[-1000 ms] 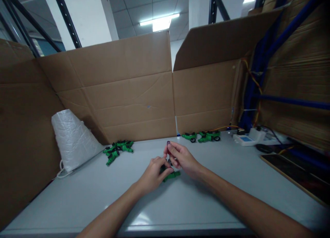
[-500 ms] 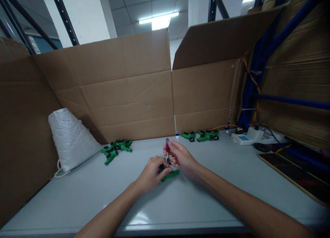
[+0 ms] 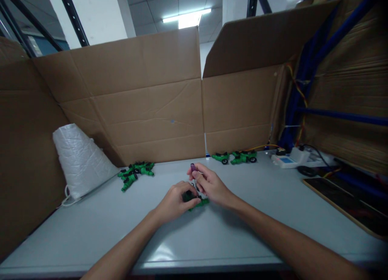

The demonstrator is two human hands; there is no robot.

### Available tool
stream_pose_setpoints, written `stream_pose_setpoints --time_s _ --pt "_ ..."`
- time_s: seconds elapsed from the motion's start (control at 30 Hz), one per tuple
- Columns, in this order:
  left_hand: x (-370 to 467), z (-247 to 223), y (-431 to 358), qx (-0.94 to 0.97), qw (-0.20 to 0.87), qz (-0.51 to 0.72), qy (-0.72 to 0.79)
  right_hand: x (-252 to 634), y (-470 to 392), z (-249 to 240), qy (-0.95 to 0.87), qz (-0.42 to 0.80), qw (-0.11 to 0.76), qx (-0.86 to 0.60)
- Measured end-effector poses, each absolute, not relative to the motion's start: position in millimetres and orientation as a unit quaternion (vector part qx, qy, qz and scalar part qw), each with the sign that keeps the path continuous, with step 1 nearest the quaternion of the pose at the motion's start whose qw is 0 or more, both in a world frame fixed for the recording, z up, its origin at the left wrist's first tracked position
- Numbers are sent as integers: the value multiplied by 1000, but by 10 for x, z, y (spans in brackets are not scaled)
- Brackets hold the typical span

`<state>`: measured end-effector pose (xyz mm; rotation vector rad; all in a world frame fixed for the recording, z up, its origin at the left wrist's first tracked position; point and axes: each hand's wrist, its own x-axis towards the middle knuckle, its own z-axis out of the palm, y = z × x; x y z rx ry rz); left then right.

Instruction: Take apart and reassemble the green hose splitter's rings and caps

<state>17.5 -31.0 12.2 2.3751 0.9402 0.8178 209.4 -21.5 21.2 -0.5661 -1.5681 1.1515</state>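
Near the middle of the grey-white table point(image 3: 115, 227), my left hand point(image 3: 177, 199) grips a small green and black toy part point(image 3: 202, 203) that lies on the surface. My right hand point(image 3: 210, 185) is closed on a screwdriver point(image 3: 193, 167) with a purple-red handle. The shaft points down, and its tip is at the toy part, close to my left fingertips; the exact contact is too small to make out. My left fingers cover some of the toy part.
Several green toy pieces point(image 3: 138, 168) lie at the back left beside a white wrapped bundle point(image 3: 81, 162). More green wheeled pieces point(image 3: 242, 157) sit at the back right. A power strip point(image 3: 286, 162) and a dark framed panel point(image 3: 345, 203) are at the right. Cardboard walls point(image 3: 151, 110) stand behind.
The top of the screwdriver has tipped slightly to the left, and its shaft shows more between my hands. The whole view has shifted a little.
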Motion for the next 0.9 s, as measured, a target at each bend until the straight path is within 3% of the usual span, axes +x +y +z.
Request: stream_pose_setpoints --time_s 0.9 --pt "181 176 -343 876 192 293 333 2072 -206 171 -646 504 529 -221"
